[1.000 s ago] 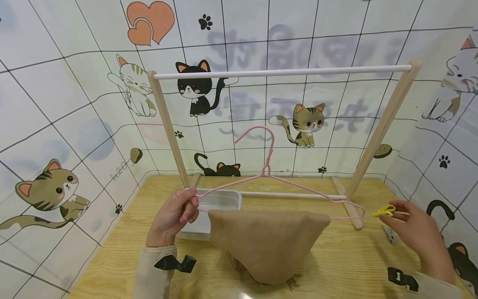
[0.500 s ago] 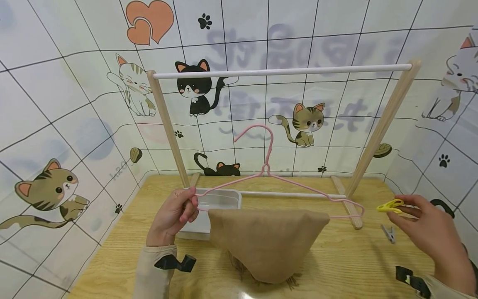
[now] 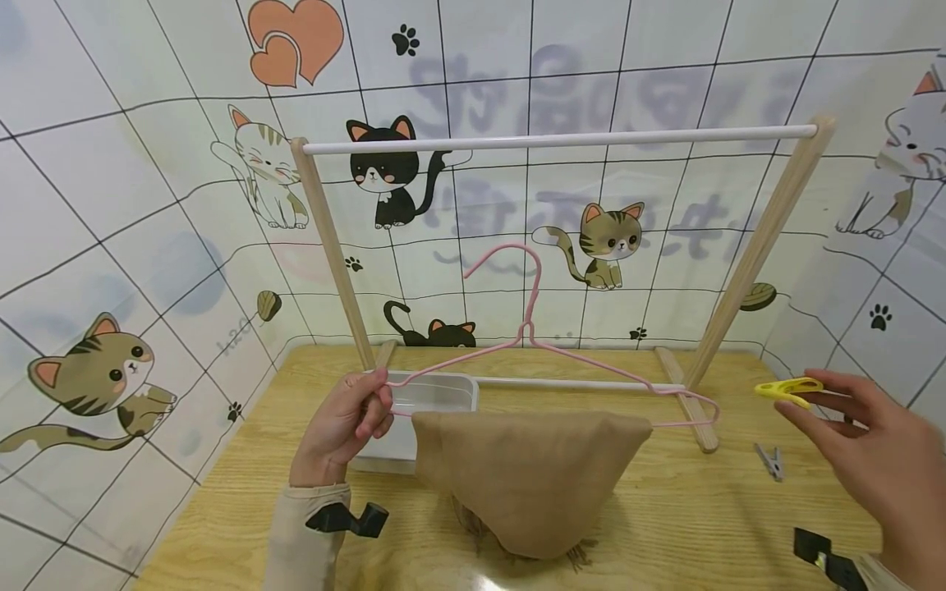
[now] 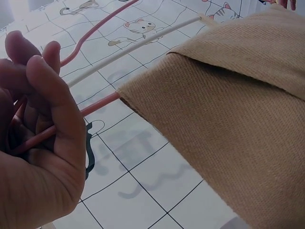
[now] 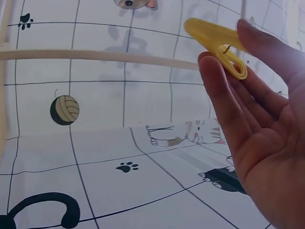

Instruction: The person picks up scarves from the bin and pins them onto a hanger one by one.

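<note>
While our left hand [image 3: 342, 428] grips a pink hanger [image 3: 528, 332] at one end in the head view, brown cloth [image 3: 535, 484] draped over its bar, our right hand [image 3: 875, 443], well apart, pinches a yellow clip [image 3: 791, 387]. From the left wrist, we curl around the hanger near the cloth; from the right, we clamp the clip between thumb and fingers.

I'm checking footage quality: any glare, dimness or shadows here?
Head view: bright, with a glare spot on the table at the bottom edge; left wrist: dimmer, the left hand in shadow, glare in the upper left corner; right wrist: dim and slightly soft, but the yellow clip stands out.
</note>
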Motion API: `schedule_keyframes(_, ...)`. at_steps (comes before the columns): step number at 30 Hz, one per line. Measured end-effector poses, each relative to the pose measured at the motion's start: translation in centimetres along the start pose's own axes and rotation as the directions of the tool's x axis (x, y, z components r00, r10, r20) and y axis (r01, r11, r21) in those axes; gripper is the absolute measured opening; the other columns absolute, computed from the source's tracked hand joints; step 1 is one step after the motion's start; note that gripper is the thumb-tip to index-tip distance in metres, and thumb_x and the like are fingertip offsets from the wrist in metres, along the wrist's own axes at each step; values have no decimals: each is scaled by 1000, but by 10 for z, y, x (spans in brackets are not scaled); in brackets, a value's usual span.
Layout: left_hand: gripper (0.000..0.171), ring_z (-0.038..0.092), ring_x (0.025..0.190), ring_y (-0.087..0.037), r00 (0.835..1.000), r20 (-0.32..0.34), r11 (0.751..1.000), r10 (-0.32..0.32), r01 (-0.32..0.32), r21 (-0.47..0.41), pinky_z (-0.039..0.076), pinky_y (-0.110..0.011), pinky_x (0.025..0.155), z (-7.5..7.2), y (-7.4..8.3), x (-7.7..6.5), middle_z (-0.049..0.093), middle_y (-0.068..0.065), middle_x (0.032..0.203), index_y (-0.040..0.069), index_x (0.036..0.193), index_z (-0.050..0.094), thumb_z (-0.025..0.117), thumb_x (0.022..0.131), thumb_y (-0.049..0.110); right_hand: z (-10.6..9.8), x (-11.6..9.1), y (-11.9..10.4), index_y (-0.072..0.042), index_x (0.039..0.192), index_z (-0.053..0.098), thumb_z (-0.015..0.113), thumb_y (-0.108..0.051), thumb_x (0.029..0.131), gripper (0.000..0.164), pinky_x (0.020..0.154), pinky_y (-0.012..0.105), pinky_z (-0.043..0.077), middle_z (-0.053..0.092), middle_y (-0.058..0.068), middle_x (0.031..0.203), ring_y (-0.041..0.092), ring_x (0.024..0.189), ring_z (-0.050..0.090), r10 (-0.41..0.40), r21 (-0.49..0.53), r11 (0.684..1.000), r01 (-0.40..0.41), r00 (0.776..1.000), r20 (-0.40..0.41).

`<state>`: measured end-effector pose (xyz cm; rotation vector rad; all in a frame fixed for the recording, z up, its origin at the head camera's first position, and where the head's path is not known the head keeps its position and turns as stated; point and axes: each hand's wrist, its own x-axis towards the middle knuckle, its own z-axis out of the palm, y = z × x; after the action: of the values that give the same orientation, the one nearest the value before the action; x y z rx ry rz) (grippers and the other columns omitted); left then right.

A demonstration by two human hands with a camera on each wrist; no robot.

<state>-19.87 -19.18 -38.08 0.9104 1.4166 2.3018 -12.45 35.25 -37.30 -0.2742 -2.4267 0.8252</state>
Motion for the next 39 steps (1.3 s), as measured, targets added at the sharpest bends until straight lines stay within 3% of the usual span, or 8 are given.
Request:
schedule_keyframes(1, 51, 43, 43, -6, 1000, 0, 1000, 0, 0, 0, 45, -17, 53, 0, 0, 0, 62, 11, 53, 12, 82, 75, 35, 113, 15, -1, -1, -1, 2, 140, 56, 74, -14, 95, 51, 62, -2, 35, 66, -4, 119, -30, 79, 35, -6, 29, 1000, 6, 1000, -22)
schedule_keyframes(3, 51, 43, 43, -6, 1000, -1, 1000, 0, 0, 0, 45, -17, 53, 0, 0, 0, 62, 11, 53, 12, 82, 75, 35, 113, 16, -2, -3, -3, -1, 143, 56, 71, -14, 97, 50, 69, -4, 36, 57, -20, 120, -31, 87, 37, -31, 82, 996, 36, 998, -62)
schedule_keyframes(8, 51, 46, 44, -4, 1000, 0, 1000, -1, 1, -2, 46, -17, 53, 0, 0, 0, 62, 11, 54, 12, 83, 75, 35, 113, 15, -5, -8, -12, -7, 146, 55, 68, -13, 99, 49, 77, -6, 35, 55, -21, 133, -31, 94, 39, -79, 131, 987, 93, 991, -104)
schedule_keyframes(13, 52, 51, 45, -1, 1000, 2, 1000, -1, 1, -7, 46, -17, 53, 0, 0, 0, 63, 11, 54, 12, 83, 76, 34, 113, 15, -6, -13, -28, -1, 141, 58, 71, -4, 95, 48, 76, -4, 38, 45, -42, 114, -29, 91, 46, -112, 177, 975, 133, 986, -128)
schedule_keyframes(19, 51, 50, 44, -2, 1000, 0, 1000, 3, -3, -6, 45, -17, 53, 1, 0, 0, 63, 11, 54, 11, 82, 75, 35, 113, 15, -7, -20, -46, -6, 130, 66, 70, 21, 82, 55, 80, 0, 45, 60, -30, 115, -19, 93, 60, -179, 311, 923, 228, 967, -179)
schedule_keyframes(27, 50, 45, 42, -5, 1000, 8, 1000, 15, -15, 1, 27, -29, 46, 0, -1, 1, 62, 11, 53, 11, 82, 75, 36, 113, 16, -9, -28, -60, 0, 131, 64, 69, 23, 83, 53, 83, 2, 47, 65, -20, 117, -11, 92, 65, -168, 355, 911, 211, 975, -146)
schedule_keyframes(32, 50, 49, 43, -1, 1000, -2, 1000, 6, -6, -5, 39, -20, 48, 1, 0, 0, 63, 11, 54, 11, 82, 75, 36, 113, 16, -10, -34, -72, 5, 127, 65, 71, 27, 77, 55, 81, 6, 50, 70, -13, 114, -4, 92, 69, -194, 392, 892, 224, 974, -115)
schedule_keyframes(39, 50, 52, 45, 1, 1000, -3, 1000, 5, -5, -5, 45, -17, 52, 1, -1, 0, 63, 11, 54, 12, 82, 75, 35, 113, 15, -4, -38, -86, 15, 122, 63, 71, 32, 72, 54, 84, 11, 53, 73, -4, 115, 1, 94, 71, -397, 473, 781, 408, 909, -129)
